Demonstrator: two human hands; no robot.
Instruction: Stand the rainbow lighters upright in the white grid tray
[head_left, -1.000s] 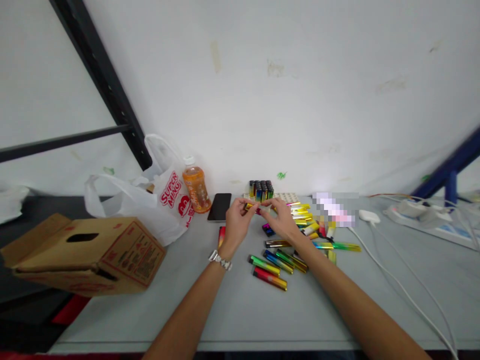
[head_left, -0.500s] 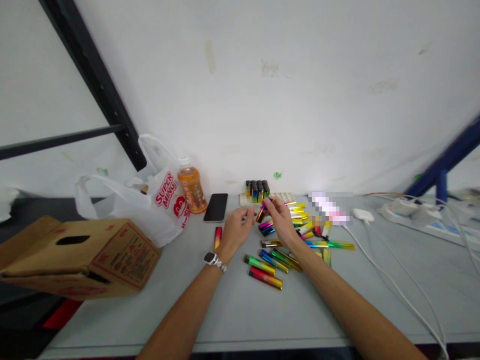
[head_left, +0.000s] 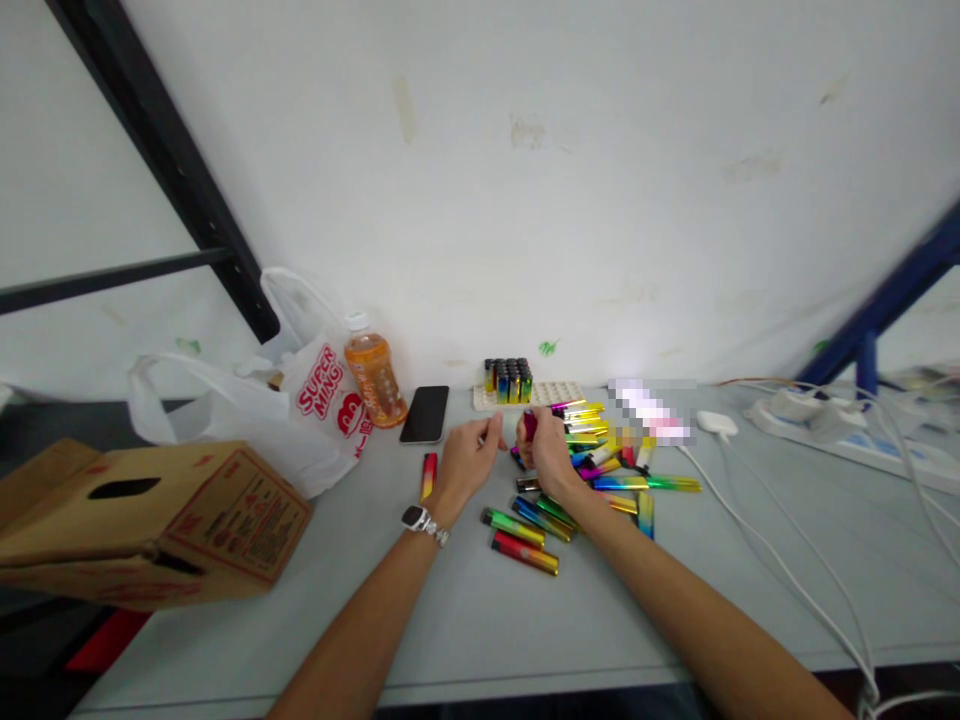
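My right hand [head_left: 549, 455] is closed around a purple-red lighter [head_left: 530, 425], with only one end showing at the thumb. Facing it across a small gap is my left hand [head_left: 469, 458], fingers loosely curled, thumb raised, nothing visible in it. Just behind both hands a cream tray with small holes [head_left: 559, 393] carries a block of upright lighters [head_left: 510, 382] with black tops on its left part. Shiny multicoloured lighters lie heaped right of my right hand. A red-yellow lighter [head_left: 526, 553] and a green-yellow one [head_left: 514, 527] lie in front. Another red lighter [head_left: 428, 477] rests beside my left wrist.
Left are a black phone [head_left: 425, 414], an orange drink bottle [head_left: 376, 375], a white plastic bag [head_left: 319, 430] and a cardboard box [head_left: 217, 520]. A white charger [head_left: 718, 423], cables and a power strip [head_left: 862, 450] occupy the right. A wall stands behind the table.
My right hand has turned and wrapped around the lighter, which its fingertips held before. My left hand has stayed nearly in place. The whole view has shifted slightly.
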